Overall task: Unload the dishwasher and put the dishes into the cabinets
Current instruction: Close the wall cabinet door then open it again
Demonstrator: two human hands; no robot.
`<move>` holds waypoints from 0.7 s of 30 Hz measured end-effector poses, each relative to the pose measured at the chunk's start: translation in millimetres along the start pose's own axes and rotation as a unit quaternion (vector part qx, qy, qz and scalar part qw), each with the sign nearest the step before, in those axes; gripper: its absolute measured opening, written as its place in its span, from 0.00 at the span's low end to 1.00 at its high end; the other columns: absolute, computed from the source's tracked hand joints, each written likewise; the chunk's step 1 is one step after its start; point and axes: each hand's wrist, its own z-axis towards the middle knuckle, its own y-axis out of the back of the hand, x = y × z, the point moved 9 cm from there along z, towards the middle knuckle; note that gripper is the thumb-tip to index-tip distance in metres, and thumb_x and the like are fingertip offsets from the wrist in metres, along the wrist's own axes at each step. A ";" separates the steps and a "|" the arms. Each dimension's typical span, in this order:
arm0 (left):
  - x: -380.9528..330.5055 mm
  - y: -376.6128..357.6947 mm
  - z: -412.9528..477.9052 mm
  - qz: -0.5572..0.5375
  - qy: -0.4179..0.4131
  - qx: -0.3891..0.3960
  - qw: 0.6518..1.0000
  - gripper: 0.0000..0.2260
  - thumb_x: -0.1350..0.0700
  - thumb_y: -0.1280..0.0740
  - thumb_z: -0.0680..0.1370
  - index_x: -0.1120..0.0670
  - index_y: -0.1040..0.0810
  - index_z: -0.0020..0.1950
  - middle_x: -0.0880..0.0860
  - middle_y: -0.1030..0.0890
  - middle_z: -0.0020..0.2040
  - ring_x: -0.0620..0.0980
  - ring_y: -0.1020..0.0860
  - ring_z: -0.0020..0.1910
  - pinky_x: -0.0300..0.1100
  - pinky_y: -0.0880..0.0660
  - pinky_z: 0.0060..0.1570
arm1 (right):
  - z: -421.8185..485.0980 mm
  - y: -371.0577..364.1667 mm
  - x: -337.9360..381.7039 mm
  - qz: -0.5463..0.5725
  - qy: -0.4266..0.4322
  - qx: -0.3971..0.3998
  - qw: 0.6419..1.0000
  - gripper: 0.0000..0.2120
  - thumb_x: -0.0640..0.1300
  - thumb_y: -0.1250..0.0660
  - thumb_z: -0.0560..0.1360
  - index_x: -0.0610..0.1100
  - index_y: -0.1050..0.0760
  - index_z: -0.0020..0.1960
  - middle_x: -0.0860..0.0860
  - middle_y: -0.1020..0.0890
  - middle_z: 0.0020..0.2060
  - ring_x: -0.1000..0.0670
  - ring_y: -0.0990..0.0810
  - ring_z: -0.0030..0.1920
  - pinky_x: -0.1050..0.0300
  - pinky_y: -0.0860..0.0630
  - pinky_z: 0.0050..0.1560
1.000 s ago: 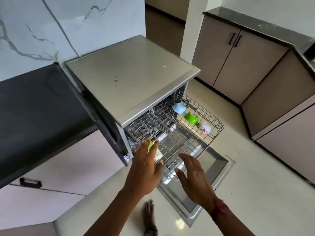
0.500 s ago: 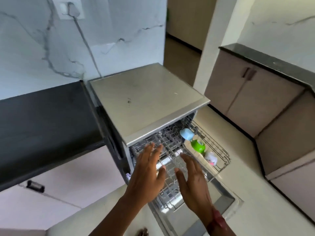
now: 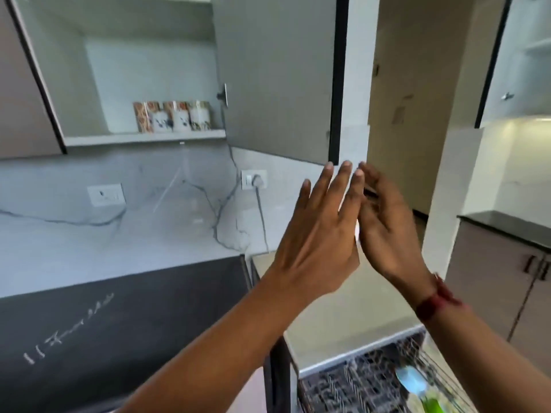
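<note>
My left hand and my right hand are raised side by side, palms facing each other, fingers spread and nothing visible in them. Their fingertips reach the lower corner of the open upper cabinet door. On the cabinet's shelf stand several patterned mugs. Far below at the bottom right, the pulled-out dishwasher rack holds a light blue cup and a green cup, both blurred.
The steel dishwasher top lies under my forearms. A dark counter runs to the left below a marble backsplash with two wall sockets. Beige lower cabinets stand at the right, and a doorway opens behind my hands.
My view has swung up from the dishwasher rack to the open upper cabinet. Both hands rose from above the rack to the door's lower corner, still with nothing in them.
</note>
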 end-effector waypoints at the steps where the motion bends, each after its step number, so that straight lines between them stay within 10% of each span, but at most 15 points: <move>1: 6.1 7.0 10.1 0.035 -0.011 0.003 0.999 0.35 0.58 0.37 0.74 0.59 0.48 0.79 0.58 0.48 0.79 0.58 0.52 0.78 0.58 0.47 0.74 | 13.5 -6.8 6.1 0.012 0.002 -0.001 1.000 0.24 0.49 0.44 0.79 0.46 0.35 0.74 0.53 0.29 0.71 0.55 0.31 0.70 0.48 0.33 0.70; 8: 47.2 17.4 46.4 0.208 -0.114 0.053 0.970 0.40 0.56 0.36 0.74 0.58 0.55 0.79 0.56 0.54 0.80 0.57 0.57 0.78 0.58 0.53 0.75 | 50.3 -47.1 6.3 0.117 -0.012 -0.025 0.993 0.23 0.49 0.43 0.80 0.48 0.36 0.75 0.53 0.30 0.72 0.54 0.32 0.72 0.44 0.35 0.72; 21: 110.6 88.1 -31.5 0.190 -0.122 0.031 0.974 0.41 0.54 0.37 0.73 0.61 0.58 0.79 0.60 0.62 0.79 0.57 0.63 0.78 0.55 0.51 0.76 | 5.6 -132.1 92.0 0.178 0.064 0.022 0.982 0.24 0.36 0.41 0.80 0.51 0.36 0.73 0.60 0.30 0.70 0.56 0.32 0.71 0.51 0.33 0.71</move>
